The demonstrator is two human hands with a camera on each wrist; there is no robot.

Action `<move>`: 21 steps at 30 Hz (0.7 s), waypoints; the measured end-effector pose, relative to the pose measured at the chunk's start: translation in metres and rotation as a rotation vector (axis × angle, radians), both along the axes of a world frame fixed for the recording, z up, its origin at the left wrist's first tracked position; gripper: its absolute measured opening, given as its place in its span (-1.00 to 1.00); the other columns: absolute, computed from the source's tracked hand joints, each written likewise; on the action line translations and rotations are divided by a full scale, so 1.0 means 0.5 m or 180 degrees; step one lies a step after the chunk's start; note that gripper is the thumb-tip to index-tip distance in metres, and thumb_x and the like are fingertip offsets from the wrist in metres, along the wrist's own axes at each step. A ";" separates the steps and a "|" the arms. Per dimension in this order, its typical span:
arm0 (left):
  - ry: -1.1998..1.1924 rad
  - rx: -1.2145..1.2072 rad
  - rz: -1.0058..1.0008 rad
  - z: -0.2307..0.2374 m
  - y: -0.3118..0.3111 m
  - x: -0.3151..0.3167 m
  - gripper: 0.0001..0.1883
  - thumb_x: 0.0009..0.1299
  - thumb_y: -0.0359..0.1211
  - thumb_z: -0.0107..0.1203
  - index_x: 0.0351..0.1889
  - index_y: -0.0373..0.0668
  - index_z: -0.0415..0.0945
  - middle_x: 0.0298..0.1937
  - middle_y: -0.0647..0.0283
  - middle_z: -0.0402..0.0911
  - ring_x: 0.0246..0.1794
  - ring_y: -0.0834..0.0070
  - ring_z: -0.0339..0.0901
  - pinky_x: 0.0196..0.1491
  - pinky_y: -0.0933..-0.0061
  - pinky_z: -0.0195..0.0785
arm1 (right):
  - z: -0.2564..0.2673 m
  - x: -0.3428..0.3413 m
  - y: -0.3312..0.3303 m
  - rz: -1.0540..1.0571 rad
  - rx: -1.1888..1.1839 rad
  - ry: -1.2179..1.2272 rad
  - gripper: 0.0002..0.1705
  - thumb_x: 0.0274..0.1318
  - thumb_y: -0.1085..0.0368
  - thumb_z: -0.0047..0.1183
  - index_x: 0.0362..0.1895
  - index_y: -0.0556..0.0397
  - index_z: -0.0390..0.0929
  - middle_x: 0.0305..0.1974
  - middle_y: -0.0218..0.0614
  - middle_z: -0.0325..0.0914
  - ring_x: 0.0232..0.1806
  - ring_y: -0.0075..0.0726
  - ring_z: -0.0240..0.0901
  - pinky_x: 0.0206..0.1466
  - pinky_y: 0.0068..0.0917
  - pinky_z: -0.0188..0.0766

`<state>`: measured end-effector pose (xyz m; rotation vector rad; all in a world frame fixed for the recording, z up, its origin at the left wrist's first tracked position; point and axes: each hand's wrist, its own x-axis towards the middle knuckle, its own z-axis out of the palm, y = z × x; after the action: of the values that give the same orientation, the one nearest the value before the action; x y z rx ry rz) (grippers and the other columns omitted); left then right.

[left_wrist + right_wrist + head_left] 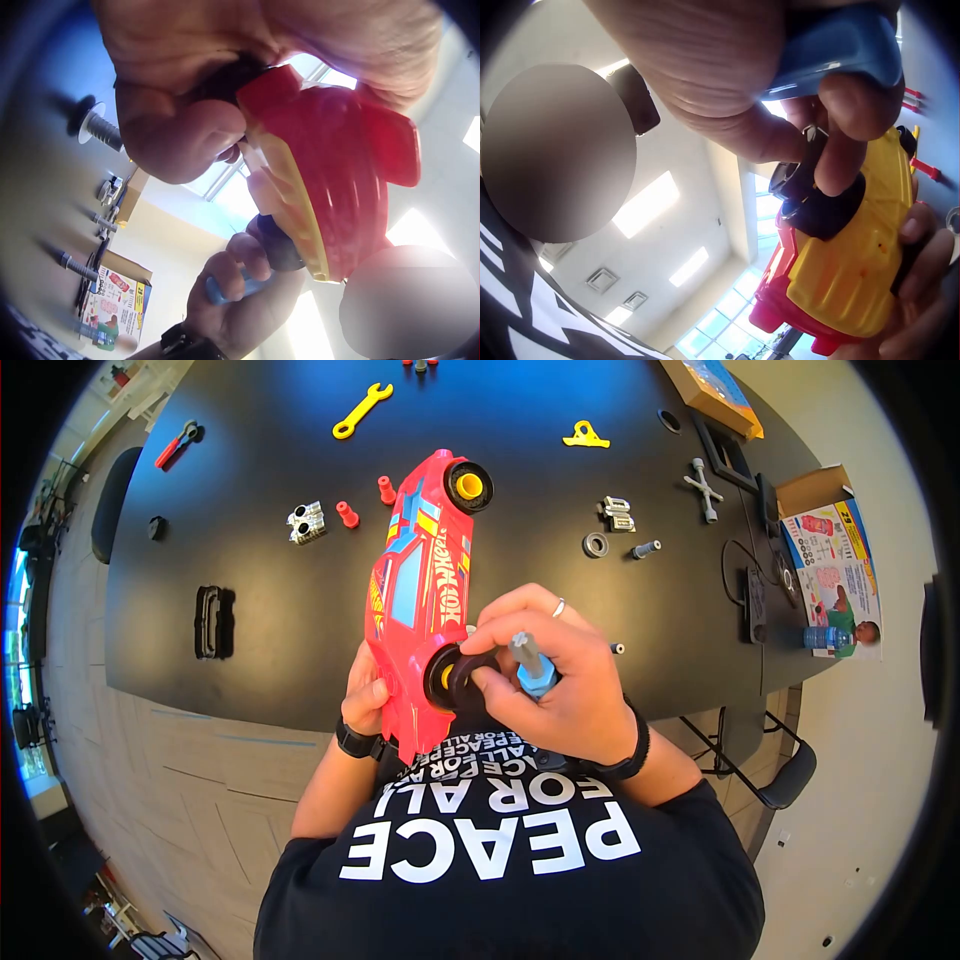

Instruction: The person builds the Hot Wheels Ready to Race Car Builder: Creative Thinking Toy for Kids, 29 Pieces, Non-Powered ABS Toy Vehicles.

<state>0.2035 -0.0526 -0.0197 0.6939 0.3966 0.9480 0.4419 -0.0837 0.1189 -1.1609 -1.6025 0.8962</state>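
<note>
A red toy car with a Hot Wheels decal is raised above the table edge, tilted onto its side. My left hand grips the car at its near end, thumb on the red body. In the right wrist view the car's yellow underside shows. My right hand pinches a black tire between thumb and fingers, right at the near wheel with its yellow hub. The same hand also holds a blue toy screwdriver, its grey tip pointing up. At the far end sits another black wheel with a yellow hub.
Beyond the car lie a yellow wrench, red pegs and a silver engine piece. Toward the right are a grey ring, a grey bolt, a cross wrench and a toy box. A black frame lies left.
</note>
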 end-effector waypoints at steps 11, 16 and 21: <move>-0.0043 -0.0143 0.0095 0.000 -0.002 0.002 0.11 0.32 -0.01 0.49 0.66 -0.42 0.13 0.50 -0.14 0.54 0.42 0.13 0.64 0.49 0.11 0.51 | -0.014 -0.005 0.012 0.0068 0.0504 -0.0185 -0.63 0.05 0.60 0.39 -0.02 0.13 0.73 -0.05 -0.24 0.63 -0.15 -0.22 0.65 -0.11 -0.35 0.58; -0.0137 -0.0140 0.0006 -0.014 -0.003 -0.007 0.09 0.37 -0.01 0.43 0.68 -0.40 0.09 0.53 -0.15 0.50 0.46 0.10 0.61 0.50 0.06 0.51 | -0.027 0.002 0.007 0.0166 0.0656 -0.0244 -0.45 0.00 0.62 0.43 0.15 0.07 0.77 -0.01 -0.24 0.61 -0.15 -0.25 0.65 -0.11 -0.36 0.58; -0.0277 -0.0169 0.0109 -0.013 -0.001 -0.006 0.05 0.38 -0.06 0.44 0.66 -0.44 0.12 0.51 -0.16 0.52 0.45 0.11 0.62 0.50 0.08 0.52 | -0.016 0.010 -0.006 0.0489 0.0058 -0.0377 -0.34 0.06 0.52 0.55 0.32 0.02 0.79 0.12 -0.26 0.57 -0.25 -0.52 0.56 -0.19 -0.55 0.51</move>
<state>0.2007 -0.0533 -0.0264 0.5969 0.3565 0.9930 0.4470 -0.0868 0.1107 -1.1072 -1.8122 0.9232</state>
